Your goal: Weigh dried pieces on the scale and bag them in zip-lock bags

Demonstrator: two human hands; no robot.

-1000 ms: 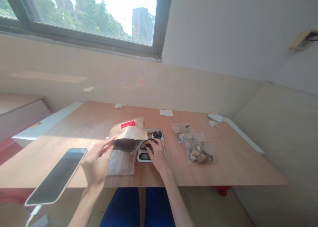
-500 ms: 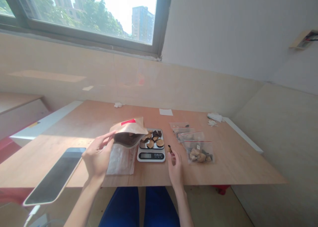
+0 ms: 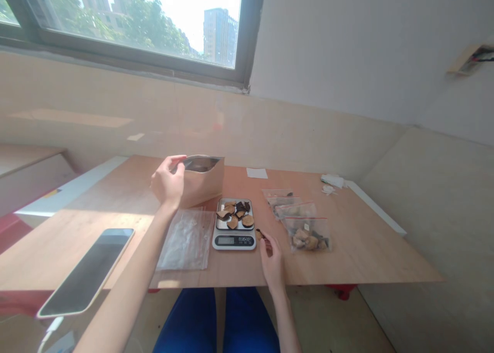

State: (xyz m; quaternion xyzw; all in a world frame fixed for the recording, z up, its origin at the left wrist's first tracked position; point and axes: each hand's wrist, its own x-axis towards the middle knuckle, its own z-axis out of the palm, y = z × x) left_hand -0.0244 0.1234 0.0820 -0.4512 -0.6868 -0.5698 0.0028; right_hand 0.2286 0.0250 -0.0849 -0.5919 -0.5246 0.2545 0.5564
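My left hand (image 3: 169, 180) grips the top edge of a brown paper pouch (image 3: 204, 184), which stands upright with its mouth open behind the scale. Low beside the scale's right edge, my right hand (image 3: 271, 252) pinches a small dried slice (image 3: 260, 234), dark-rimmed and partly hidden by the fingers. Several brown and blackish dried slices (image 3: 232, 222) lie on the plate of a white digital kitchen scale (image 3: 234, 242); its display is too faint to read. Left of the scale is a stack of clear zip bags (image 3: 185, 242).
Filled zip bags (image 3: 307, 235) of dried pieces overlap to the right. A phone (image 3: 87, 273) with a charging cable lies at the left front. White paper (image 3: 257, 173) and crumpled tissue (image 3: 332, 181) are near the wall, at the back of the wooden table (image 3: 370, 250).
The pouch has gone from tilted over the scale to upright behind it, moved back by my left hand. My right hand stays almost in place, still pinching the slice.
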